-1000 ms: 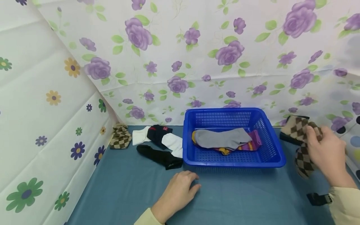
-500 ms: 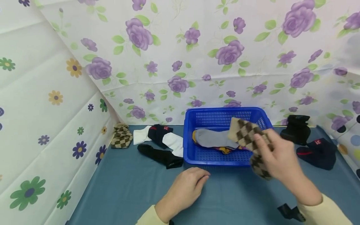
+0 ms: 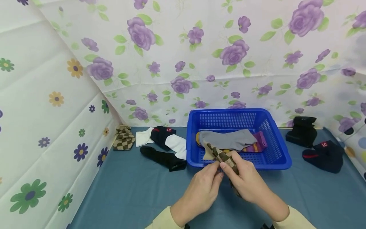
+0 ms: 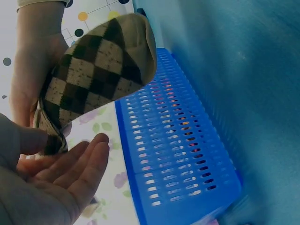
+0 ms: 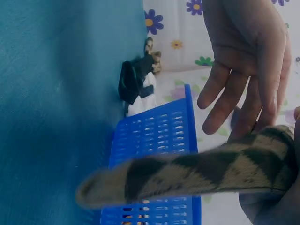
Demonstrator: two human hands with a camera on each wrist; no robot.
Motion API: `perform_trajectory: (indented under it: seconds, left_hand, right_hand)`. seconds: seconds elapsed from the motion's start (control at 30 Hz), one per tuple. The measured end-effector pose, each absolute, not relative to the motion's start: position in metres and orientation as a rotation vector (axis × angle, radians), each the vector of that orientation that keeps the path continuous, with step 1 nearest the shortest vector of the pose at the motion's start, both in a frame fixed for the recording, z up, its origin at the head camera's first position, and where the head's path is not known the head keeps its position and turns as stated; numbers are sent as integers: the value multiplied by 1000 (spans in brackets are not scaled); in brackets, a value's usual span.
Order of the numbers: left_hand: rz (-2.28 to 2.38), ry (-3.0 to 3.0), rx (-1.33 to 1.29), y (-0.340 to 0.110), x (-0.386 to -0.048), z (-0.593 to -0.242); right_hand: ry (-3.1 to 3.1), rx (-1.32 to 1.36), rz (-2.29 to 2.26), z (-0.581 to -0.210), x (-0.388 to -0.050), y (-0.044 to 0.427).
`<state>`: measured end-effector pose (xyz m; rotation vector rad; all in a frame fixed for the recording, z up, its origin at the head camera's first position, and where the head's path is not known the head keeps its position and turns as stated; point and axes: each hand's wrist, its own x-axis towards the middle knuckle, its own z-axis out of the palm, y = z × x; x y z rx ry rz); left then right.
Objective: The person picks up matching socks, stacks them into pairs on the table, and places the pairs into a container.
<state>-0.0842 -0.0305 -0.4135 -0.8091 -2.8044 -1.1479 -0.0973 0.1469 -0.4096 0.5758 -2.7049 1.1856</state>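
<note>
Brown-beige checked fabric sock [image 3: 227, 160] btwn hands; blue rect. plastic basket [image 3: 227, 119] at its 12 o'clock, black fabric sock [image 3: 160, 156] at 9. L hand [image 3: 200, 187] pinches checked sock, other fingers [image 4: 89, 173] extended; R hand [image 3: 251, 181] curled round it.

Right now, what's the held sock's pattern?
The sock has brown and tan checks, clearest in the left wrist view.

One high view of the table [image 3: 128, 197], two low and close.
The head camera faces forward and down toward the far edge; sideways-turned, the left wrist looks toward the far right corner, the right wrist far left, sharing basket [image 3: 266, 166] and checkered sock [image 4: 93, 70].
</note>
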Motion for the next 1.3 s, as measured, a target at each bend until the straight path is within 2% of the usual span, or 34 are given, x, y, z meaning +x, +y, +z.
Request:
perform_trajectory:
  seconds: [0.5, 0.67, 0.93, 1.07, 1.3]
  left_hand:
    - [-1489, -2562, -649, -29, -84, -414]
    - [-1393, -2593, -688, -32, -84, -415]
    - [-1108, -2744, -878, -33, -82, -416]
    - [-1068, -2800, -893, -33, -82, -416]
    - [-1199, -2848, -772, -34, -84, -417]
  right_hand:
    - [-2680, 820, 1315, -418, -93, 144]
    - [-2569, 645, 1254, -405, -98, 151]
    - [-2664, 154, 1260, -385, -109, 162]
    - [-2739, 151, 1250, -382, -111, 164]
    - [-2680, 320, 1296, -372, -107, 165]
